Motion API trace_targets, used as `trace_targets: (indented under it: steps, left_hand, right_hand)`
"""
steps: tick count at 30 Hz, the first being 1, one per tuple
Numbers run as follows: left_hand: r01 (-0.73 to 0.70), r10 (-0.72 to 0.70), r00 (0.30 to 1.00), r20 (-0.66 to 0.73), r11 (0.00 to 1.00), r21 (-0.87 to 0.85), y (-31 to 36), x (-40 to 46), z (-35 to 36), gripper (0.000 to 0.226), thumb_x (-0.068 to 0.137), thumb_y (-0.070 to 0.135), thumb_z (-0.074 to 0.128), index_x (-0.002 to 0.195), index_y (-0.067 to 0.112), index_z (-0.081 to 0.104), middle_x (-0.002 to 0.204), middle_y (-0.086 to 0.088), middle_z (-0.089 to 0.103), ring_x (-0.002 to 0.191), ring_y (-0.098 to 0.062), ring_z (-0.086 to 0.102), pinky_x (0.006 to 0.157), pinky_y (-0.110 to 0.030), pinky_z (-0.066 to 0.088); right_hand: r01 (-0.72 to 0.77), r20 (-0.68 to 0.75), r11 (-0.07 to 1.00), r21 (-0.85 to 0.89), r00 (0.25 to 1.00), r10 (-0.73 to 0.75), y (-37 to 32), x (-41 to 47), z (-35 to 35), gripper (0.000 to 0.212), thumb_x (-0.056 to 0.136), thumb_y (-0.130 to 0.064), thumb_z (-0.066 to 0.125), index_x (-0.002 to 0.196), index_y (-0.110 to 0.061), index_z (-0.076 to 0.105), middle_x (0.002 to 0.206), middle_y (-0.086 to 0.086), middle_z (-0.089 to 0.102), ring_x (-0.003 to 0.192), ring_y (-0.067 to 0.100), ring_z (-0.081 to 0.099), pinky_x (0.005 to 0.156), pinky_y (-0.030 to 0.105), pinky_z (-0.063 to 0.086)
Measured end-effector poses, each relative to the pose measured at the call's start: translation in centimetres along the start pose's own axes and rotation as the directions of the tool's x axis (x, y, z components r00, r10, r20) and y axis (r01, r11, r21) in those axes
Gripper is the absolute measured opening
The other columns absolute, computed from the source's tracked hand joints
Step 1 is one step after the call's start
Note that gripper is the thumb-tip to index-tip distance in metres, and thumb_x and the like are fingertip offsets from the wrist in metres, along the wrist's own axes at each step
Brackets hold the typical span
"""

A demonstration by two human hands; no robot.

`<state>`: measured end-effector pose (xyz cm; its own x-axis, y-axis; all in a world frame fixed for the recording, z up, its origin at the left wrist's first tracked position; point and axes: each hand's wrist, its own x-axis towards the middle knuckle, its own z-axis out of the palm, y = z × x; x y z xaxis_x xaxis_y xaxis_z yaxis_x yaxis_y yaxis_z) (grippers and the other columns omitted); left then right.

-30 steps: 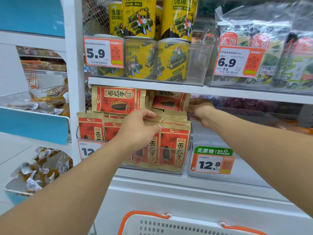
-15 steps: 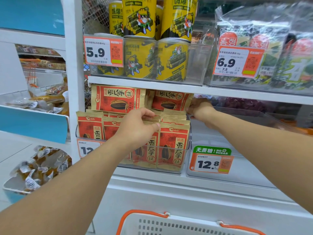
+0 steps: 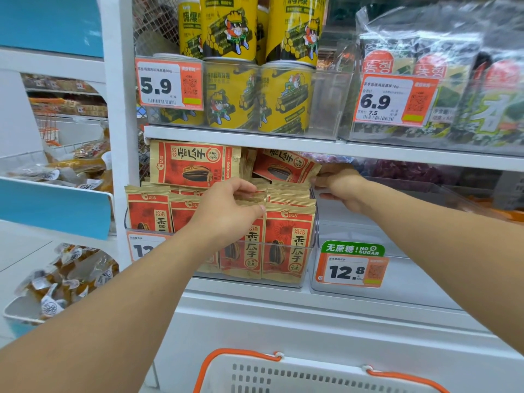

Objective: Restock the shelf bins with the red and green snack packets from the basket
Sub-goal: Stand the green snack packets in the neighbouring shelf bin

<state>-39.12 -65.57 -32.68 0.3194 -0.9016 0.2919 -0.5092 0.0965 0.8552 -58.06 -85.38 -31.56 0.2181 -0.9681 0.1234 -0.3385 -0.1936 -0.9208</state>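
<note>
Basket: white basket (image 3: 297,377) with orange handles, bottom centre of frame.
Left hand: left hand (image 3: 226,212), centre, fingers curled over the tops of upright red packets (image 3: 286,242).
Clear bin: clear bin (image 3: 295,280) holds those packets.
Right hand: right hand (image 3: 341,187), right of centre, pinches tilted red packet (image 3: 283,165) further back.
Upper shelf: yellow cans (image 3: 283,100).
</note>
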Motion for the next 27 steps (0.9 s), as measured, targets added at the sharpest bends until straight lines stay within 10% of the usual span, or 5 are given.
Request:
trace_targets:
  steps: [7, 24, 27]
  left_hand:
    - [0.015, -0.015, 1.000, -0.001, 1.000, -0.012, 0.2, -0.1, -0.1, 0.032, 0.087, 0.025, 0.075, 0.116, 0.029, 0.063, 0.112, 0.012, 0.062, 0.093, -0.016, 0.066, 0.065, -0.023, 0.050]
    - [0.011, -0.011, 1.000, -0.002, 1.000, -0.023, 0.2, -0.2, -0.1, 0.031, 0.086, 0.026, 0.075, 0.116, 0.025, 0.064, 0.110, 0.010, 0.062, 0.099, -0.020, 0.065, 0.082, -0.035, 0.056]
    - [0.017, -0.017, 1.000, 0.000, 0.999, -0.027, 0.1, -0.2, -0.3, 0.031, 0.087, 0.025, 0.075, 0.116, 0.025, 0.064, 0.110, 0.009, 0.062, 0.099, -0.019, 0.066, 0.078, -0.032, 0.056]
  right_hand:
    - [0.036, -0.120, 0.993, 0.113, 0.992, -0.022, -1.0, 0.3, 1.1, 0.017, 0.099, -0.002, 0.051, 0.098, -0.014, 0.063, 0.088, 0.003, 0.069, 0.074, 0.017, 0.064, 0.068, 0.031, 0.054]
    - [0.069, -0.089, 0.972, 0.226, 0.995, -0.050, -2.0, 0.0, 2.1, 0.015, 0.102, -0.008, 0.053, 0.113, -0.009, 0.063, 0.120, 0.014, 0.069, 0.105, 0.031, 0.069, 0.085, 0.039, 0.059]
    - [0.044, -0.067, 0.987, 0.155, 0.997, -0.034, -2.5, -0.1, 2.4, 0.015, 0.102, -0.012, 0.053, 0.113, -0.014, 0.062, 0.109, 0.005, 0.070, 0.087, 0.018, 0.069, 0.064, 0.023, 0.059]
